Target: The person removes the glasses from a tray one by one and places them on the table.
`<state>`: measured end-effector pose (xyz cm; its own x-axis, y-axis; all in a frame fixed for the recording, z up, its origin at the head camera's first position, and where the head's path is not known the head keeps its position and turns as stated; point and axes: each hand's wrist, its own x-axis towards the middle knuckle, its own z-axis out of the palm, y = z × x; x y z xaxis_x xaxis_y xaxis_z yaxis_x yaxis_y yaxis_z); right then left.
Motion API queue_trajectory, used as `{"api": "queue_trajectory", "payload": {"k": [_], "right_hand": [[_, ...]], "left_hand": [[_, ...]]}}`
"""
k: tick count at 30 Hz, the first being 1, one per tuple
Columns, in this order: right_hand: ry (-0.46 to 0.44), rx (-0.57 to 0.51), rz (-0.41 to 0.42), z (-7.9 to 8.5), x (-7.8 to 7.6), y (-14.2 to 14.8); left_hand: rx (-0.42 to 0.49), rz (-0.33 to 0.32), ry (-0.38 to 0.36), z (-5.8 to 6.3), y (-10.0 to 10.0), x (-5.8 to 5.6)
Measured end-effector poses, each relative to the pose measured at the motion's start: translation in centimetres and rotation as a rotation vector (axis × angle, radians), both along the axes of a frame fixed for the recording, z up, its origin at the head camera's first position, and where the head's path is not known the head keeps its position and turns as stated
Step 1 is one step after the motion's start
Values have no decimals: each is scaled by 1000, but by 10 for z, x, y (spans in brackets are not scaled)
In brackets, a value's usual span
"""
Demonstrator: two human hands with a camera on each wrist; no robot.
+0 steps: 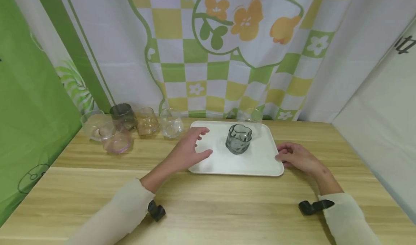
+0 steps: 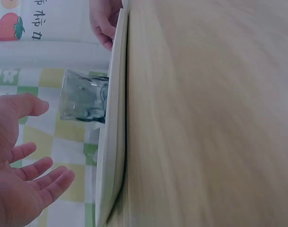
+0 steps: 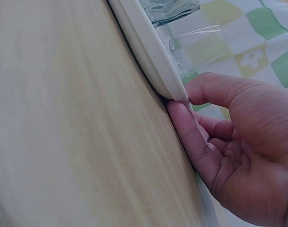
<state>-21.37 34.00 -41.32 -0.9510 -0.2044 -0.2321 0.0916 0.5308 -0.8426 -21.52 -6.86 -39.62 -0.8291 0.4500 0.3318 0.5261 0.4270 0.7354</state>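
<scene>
A white tray [image 1: 211,165] lies on the wooden table, with a grey wavy-sided glass [image 1: 238,144] upright on it, right of the tray's middle. Behind that, a clear glass [image 1: 254,120] stands toward the tray's back right corner. My left hand [image 1: 185,149] hovers over the tray's left edge, thumb and fingers spread apart; the left wrist view shows it apart from the grey glass [image 2: 82,97]. At the tray's right edge, my right hand [image 1: 300,158] pinches the rim between thumb and finger, as the right wrist view shows up close.
Several glasses stand at the table's back left: a dark one [image 1: 123,116], an amber one [image 1: 147,121], a clear one [image 1: 171,124], a pink one [image 1: 117,140] and another clear one [image 1: 92,124]. A patterned curtain [image 1: 217,71] hangs behind the table.
</scene>
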Motion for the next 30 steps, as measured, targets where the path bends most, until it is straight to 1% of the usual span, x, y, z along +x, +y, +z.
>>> {"api": "queue_trajectory", "payload": {"k": [4,7,11,14,21,25,30], "right_hand": [[3,0,10,-1,1,2],[-1,-4,7,-1,1,2],[-9,-2,-8,-1,2,1],[-6,-4,-10,-1,2,0],[1,-12,4,-1,3,0],[7,-9,3,0,2,0],[-2,-12,0,1,1,-1]], "left_hand": [[-4,-27,-38,2,19,-7],[-6,-54,-84,2,31,-11],[12,-78,-152,1,46,-17],[32,-74,-179,0,55,-22],[6,-63,-189,-4,77,-30],[19,-43,-189,-4,88,-31],[35,1,-195,-6,97,-31]]}}
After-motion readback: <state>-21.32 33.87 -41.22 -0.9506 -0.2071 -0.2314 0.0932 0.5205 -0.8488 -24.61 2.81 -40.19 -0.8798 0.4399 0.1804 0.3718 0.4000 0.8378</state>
